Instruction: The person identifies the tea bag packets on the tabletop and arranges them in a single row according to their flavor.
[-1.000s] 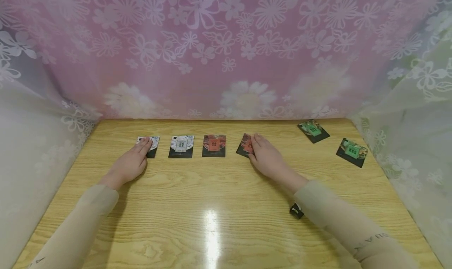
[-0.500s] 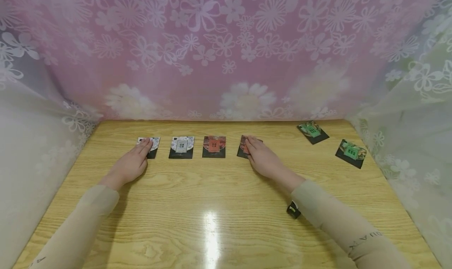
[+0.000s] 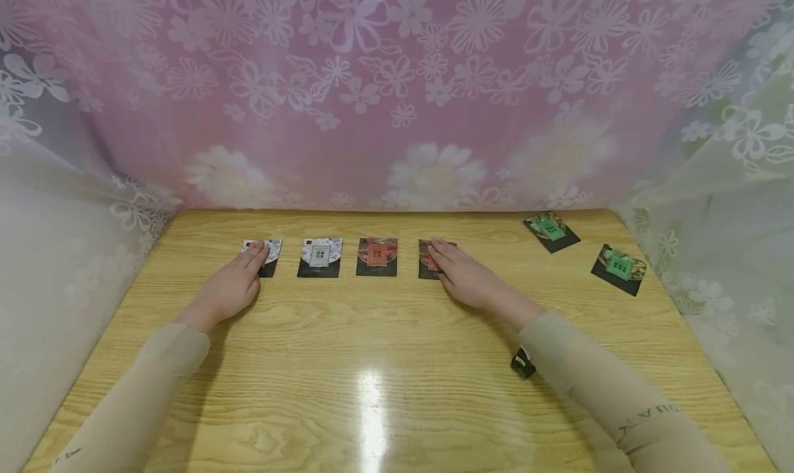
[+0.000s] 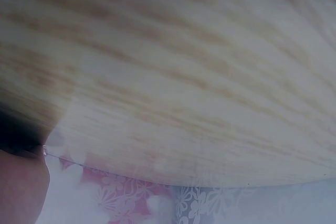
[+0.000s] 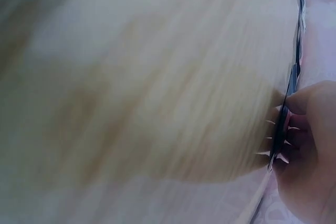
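Red-and-black packet [image 3: 424, 265] lies beneath the straight-fingered right hand [image 3: 464, 274]; the left hand [image 3: 229, 287], likewise outstretched, rests on a white-and-black packet [image 3: 271, 265].

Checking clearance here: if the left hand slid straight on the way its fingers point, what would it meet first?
Past the white-and-black packet it touches, the left hand would probably meet the pink floral cloth behind the table first; depth is unclear.

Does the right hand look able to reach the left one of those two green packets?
Probably yes: the right hand rests on a red packet, but nothing visible stands between it and the left green packet.
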Available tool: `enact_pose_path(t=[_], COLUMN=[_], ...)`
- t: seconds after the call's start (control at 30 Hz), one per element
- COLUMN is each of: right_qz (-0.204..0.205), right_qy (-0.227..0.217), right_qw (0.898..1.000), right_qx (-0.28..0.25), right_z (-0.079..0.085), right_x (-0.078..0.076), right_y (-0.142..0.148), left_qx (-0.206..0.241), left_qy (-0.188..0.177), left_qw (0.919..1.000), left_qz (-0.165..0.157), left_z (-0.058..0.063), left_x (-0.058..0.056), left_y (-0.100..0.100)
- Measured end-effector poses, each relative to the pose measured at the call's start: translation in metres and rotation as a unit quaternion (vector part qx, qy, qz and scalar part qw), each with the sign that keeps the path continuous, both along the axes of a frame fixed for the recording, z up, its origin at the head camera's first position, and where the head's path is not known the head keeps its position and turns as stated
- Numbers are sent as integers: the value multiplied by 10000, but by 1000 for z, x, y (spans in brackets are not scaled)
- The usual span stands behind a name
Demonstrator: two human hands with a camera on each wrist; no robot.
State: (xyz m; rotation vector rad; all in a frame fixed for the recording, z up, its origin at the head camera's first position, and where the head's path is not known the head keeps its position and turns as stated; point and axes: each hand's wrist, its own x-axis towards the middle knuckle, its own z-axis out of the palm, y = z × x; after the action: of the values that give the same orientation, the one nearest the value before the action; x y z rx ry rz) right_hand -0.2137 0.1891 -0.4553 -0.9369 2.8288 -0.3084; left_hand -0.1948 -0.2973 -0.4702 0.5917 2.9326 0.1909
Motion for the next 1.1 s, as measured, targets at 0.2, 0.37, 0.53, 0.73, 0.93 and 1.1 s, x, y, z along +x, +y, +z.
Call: enact_pose_path(t=[0.2, 0.37, 0.53, 0.73, 0.93, 1.1], right_qz=[83, 99, 94, 101, -63, -242], right_qy=[16, 43, 5, 13, 98, 219], right_qw=[10000, 9999, 9999, 9999, 9999, 9994], right_qx=[-41, 25, 52, 8, -30, -65], right_z=[1, 1, 3, 3, 4, 6], right_x=[-2, -3, -3, -2, -3, -5], right_y=[-2, -4, -6, -7, 1, 21], left_qx=[85, 52, 33, 42, 33, 64], left_qy=[1, -61, -57, -4, 10, 8], left_qw=[10000, 10000, 10000, 10000, 10000, 10000], left_qz=[8, 24, 7, -23, -24, -31], left_z=[1, 2, 3, 5, 4, 4], left_x=[1, 1, 1, 1, 1, 1], left_y=[1, 1, 3, 4, 3, 3])
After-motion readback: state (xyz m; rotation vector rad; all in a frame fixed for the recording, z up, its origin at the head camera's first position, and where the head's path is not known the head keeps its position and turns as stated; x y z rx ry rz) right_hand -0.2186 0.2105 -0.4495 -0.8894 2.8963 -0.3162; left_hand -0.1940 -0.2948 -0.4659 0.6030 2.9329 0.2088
